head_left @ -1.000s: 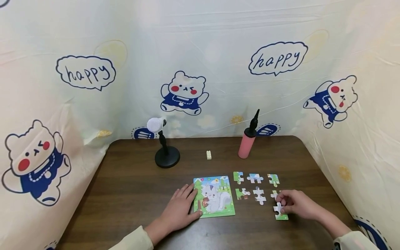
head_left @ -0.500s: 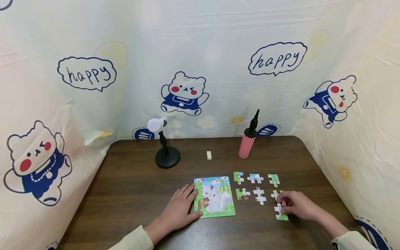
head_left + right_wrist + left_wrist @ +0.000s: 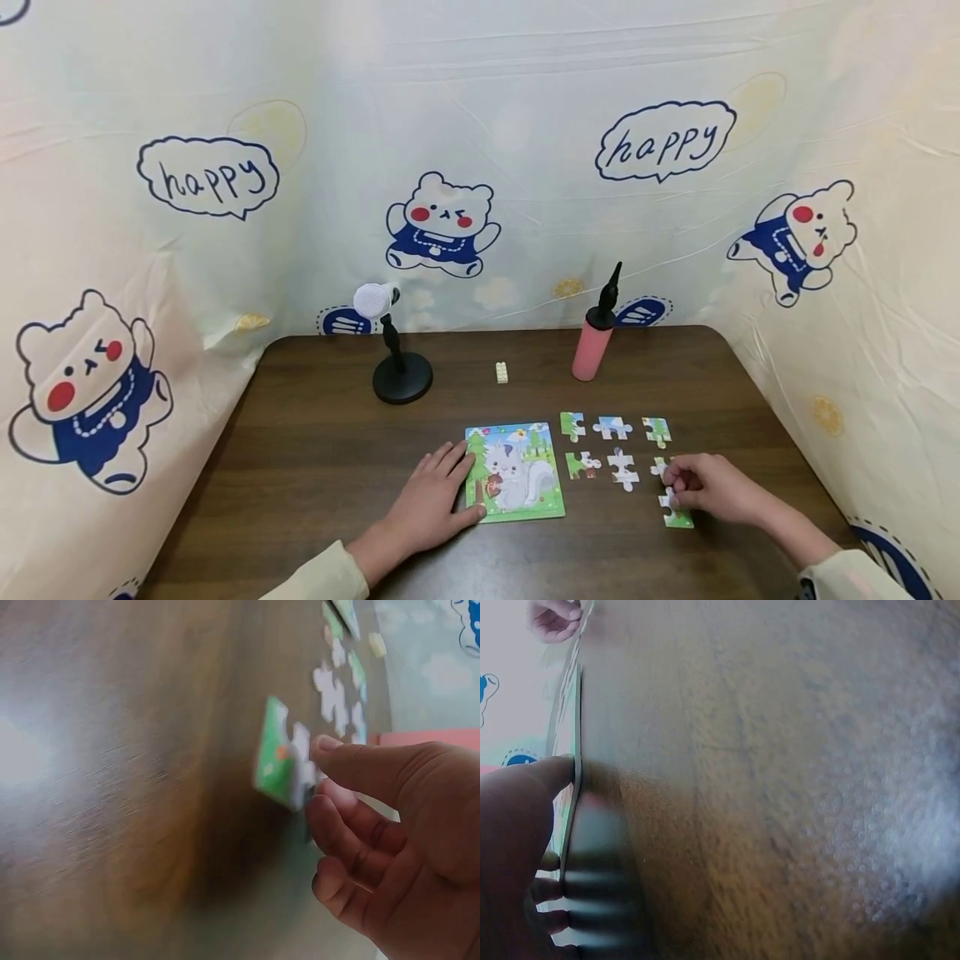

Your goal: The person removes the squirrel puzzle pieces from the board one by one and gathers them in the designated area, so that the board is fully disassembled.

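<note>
My left hand point(image 3: 433, 500) rests with extended fingers on the left side of a square picture puzzle point(image 3: 517, 479) showing a white squirrel. In the left wrist view, the thumb point(image 3: 555, 774) lies at the puzzle's near edge. My right hand point(image 3: 716, 489) pinches a green-and-white puzzle piece point(image 3: 679, 515) between thumb and fingers, at the right of the loose pieces. The right wrist view has this puzzle piece point(image 3: 276, 761) tilted over the tabletop. Just beyond it, another piece point(image 3: 658, 467) is partly hidden by the fingers.
Several loose pieces point(image 3: 613, 428) lie spread right of the puzzle. Behind them stands a pink hand pump point(image 3: 591, 350) with a black nozzle. A small cream toy brick point(image 3: 502, 372) and a white microphone on a black stand point(image 3: 402, 379) are near the back. A printed cloth point(image 3: 480, 108) surrounds the table.
My right hand has risen slightly, and the pinched puzzle piece has shifted a little to the right. The left hand stays still on the picture puzzle.
</note>
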Tool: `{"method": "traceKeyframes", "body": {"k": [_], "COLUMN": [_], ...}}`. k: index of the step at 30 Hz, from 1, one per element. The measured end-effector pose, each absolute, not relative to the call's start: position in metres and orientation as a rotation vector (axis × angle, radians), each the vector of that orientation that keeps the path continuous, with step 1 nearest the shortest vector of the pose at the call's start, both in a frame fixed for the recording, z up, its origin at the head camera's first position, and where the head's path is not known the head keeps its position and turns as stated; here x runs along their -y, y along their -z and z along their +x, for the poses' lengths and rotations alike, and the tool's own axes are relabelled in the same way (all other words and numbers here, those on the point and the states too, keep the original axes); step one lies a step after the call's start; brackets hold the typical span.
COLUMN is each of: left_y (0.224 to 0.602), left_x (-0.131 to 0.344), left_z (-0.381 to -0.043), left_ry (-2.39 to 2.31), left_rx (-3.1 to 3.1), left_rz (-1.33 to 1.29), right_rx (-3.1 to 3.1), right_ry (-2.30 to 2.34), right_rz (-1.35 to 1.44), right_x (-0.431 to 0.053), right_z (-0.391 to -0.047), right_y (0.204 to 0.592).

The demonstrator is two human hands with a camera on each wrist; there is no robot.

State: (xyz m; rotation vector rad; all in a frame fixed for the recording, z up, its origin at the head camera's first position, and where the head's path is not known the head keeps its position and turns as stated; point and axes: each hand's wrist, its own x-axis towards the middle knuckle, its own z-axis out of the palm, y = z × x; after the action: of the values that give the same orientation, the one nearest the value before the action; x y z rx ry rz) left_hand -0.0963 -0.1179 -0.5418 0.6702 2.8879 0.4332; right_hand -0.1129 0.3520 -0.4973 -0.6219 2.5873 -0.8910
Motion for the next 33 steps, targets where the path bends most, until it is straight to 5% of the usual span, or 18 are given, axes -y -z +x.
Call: {"method": "traceKeyframes", "body": {"k": [20,33], "left_y": [0.542,0.538], "left_x": [0.117,0.117], "left_z": [-0.096,-0.097], "left_ry": [-0.460,-0.436], "left_rx": [-2.884,-2.912], "left_rz": [0.665,0.670], "right_rx": [-2.518,-2.555], "right_ry": [0.879,0.803], "right_rz": [-0.951,-0.978], "right_x": [-0.196,-0.147], "right_z": [-0.133,-0.130], "right_y": [0.493,0.511]}}
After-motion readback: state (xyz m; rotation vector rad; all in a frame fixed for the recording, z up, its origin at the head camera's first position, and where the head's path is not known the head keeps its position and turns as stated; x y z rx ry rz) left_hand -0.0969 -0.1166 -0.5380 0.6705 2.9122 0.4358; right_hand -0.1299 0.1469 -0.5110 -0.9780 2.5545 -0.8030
